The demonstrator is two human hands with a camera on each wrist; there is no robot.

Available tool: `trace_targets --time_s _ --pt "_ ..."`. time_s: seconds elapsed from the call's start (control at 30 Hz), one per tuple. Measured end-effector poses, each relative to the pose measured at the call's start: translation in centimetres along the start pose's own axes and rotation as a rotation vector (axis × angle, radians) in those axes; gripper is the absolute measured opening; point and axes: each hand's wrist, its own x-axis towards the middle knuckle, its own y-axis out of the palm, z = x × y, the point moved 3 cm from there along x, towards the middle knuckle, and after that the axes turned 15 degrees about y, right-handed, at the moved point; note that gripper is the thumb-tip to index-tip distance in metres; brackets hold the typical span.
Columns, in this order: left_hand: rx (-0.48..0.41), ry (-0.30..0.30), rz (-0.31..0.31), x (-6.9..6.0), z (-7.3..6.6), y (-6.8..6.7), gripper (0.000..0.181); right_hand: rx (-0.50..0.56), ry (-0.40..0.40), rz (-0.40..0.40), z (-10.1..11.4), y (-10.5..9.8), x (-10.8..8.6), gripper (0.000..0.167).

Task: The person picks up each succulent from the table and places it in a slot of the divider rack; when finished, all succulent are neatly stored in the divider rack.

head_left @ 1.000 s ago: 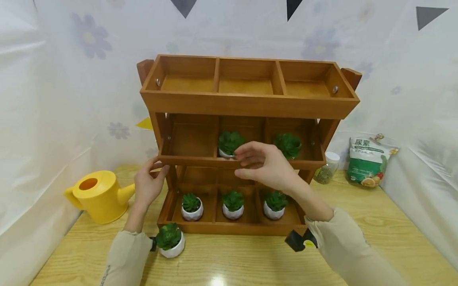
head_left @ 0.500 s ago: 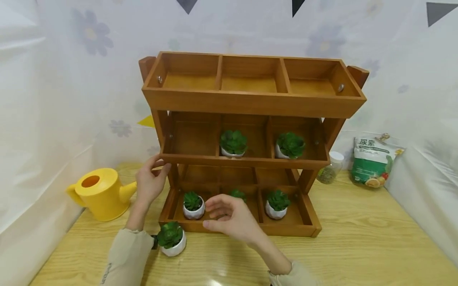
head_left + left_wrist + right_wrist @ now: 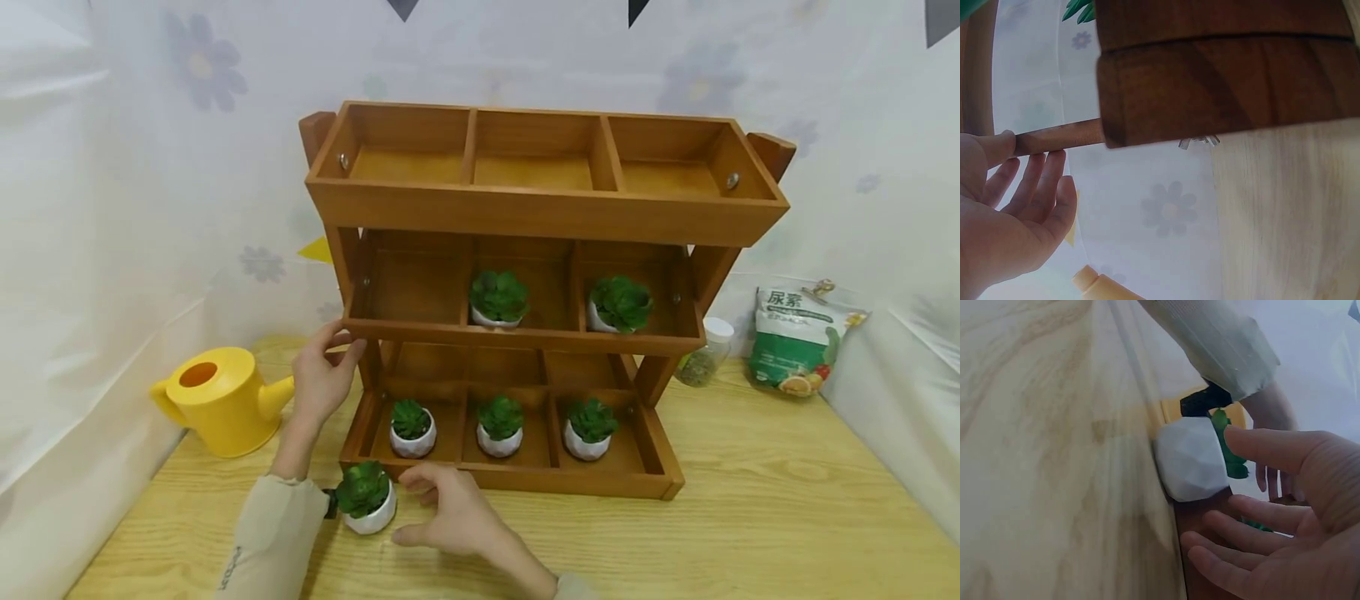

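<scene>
A three-tier wooden plant stand (image 3: 551,212) stands on the table. My left hand (image 3: 324,375) pinches its left side below the middle tier; in the left wrist view, the thumb and fingertips hold a narrow wooden bar (image 3: 1060,137). In front of the stand's lower left corner sits a potted succulent (image 3: 367,498) in a white faceted pot. My right hand (image 3: 453,512) is just right of that pot, its thumb and fingers spread apart. The right wrist view has the white pot (image 3: 1191,459) beyond the fingertips, with a gap between; nothing is held.
Several succulents stand in the bottom tier, including a left one (image 3: 412,429). The middle tier has a succulent in its centre (image 3: 498,298) and right (image 3: 621,304) compartments. A yellow watering can (image 3: 223,402) stands left; a lidded jar (image 3: 707,354) and a green-white bag (image 3: 798,342) are right.
My right hand has come down and left from the middle tier, past the bottom tier, to beside the front succulent. My left hand keeps its hold on the stand.
</scene>
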Motion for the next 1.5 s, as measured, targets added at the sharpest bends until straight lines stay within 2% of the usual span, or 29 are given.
trace_targets --time_s 0.17,0.3,0.4,0.57,0.7,0.87,1.2,1.37,1.5 --pt "-0.008 0.012 -0.006 0.0 0.0 -0.1 0.033 -0.085 0.016 -0.035 0.2 1.1 0.6 0.059" --pt "-0.018 0.011 0.001 0.0 -0.1 0.0 0.032 -0.133 -0.007 -0.104 0.3 1.9 0.9 0.060" --pt "-0.015 0.006 0.004 0.0 -0.2 0.0 0.033 -0.139 -0.030 -0.154 0.5 2.3 1.2 0.057" --pt "-0.021 0.006 0.005 0.0 -0.2 0.0 0.034 -0.109 -0.004 -0.198 0.7 2.7 1.5 0.051" --pt "-0.025 0.011 0.008 -0.1 -0.3 0.1 0.033 -0.107 0.029 -0.207 0.6 2.7 1.5 0.048" --pt "-0.014 0.005 0.002 -0.1 -0.3 0.1 0.033 -0.107 0.032 -0.197 0.6 2.4 1.5 0.047" --pt "0.011 -0.025 0.007 -0.2 -0.1 -0.2 0.035 -0.101 -0.019 -0.103 0.7 2.4 1.3 0.046" --pt "0.010 -0.024 0.004 -0.3 0.0 -0.2 0.035 -0.172 -0.062 -0.141 0.9 2.7 1.2 0.052" --pt "0.004 -0.015 0.007 -0.1 0.0 -0.1 0.035 -0.176 -0.055 -0.190 1.1 2.5 1.2 0.052"
